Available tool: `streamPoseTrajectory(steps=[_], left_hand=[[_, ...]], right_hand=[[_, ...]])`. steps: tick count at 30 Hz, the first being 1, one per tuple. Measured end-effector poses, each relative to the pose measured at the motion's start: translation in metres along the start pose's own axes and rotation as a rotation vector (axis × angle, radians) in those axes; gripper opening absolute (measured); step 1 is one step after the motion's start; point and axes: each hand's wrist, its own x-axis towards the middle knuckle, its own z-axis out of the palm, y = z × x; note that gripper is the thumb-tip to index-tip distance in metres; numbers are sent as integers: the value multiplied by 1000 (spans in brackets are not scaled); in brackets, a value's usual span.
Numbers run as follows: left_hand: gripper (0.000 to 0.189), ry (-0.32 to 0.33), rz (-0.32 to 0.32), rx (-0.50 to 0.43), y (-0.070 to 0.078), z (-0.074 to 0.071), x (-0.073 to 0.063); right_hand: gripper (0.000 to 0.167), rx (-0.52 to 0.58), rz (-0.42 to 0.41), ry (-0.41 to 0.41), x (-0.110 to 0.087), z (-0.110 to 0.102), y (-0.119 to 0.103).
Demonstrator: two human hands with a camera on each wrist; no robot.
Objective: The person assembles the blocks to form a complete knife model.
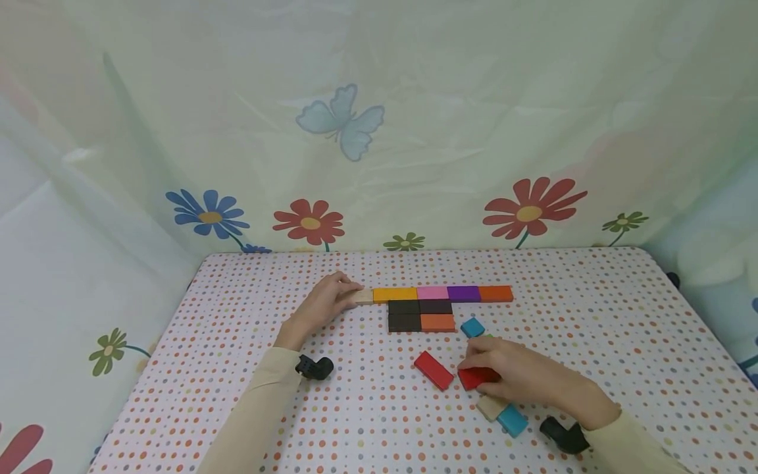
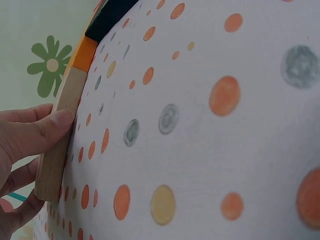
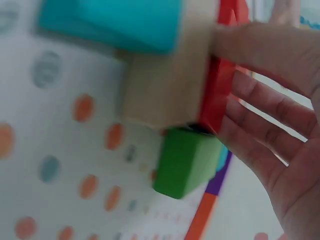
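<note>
In the head view my left hand pinches a plain wooden block between thumb and fingers. That block lies end to end with a yellow block, forming the left end of a straight row with a pink block, a purple block and an orange block. My right hand grips a red block by its sides. Close around it are a green block, a second plain wooden block and a blue block.
Below the row, black blocks and another orange block sit packed in two short lines. A second red block lies slanted left of my right hand. Another blue block is just beyond it. A printed curtain hangs behind the dotted tabletop.
</note>
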Motion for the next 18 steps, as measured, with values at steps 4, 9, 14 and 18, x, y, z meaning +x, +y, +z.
streamPoseTrajectory(steps=[4, 9, 14, 18], left_hand=[[37, 0, -6, -2, -1, 0, 0], [38, 5, -10, -5, -2, 0, -2], [36, 8, 11, -2, -2, 1, -1], [36, 11, 14, -4, -1, 1, -1]], right_hand=[[33, -19, 18, 34, 4, -10, -1], [35, -73, 3, 143, 20, -16, -4], [37, -93, 16, 224, 41, -17, -3], [37, -63, 49, 251, 56, -16, -2]])
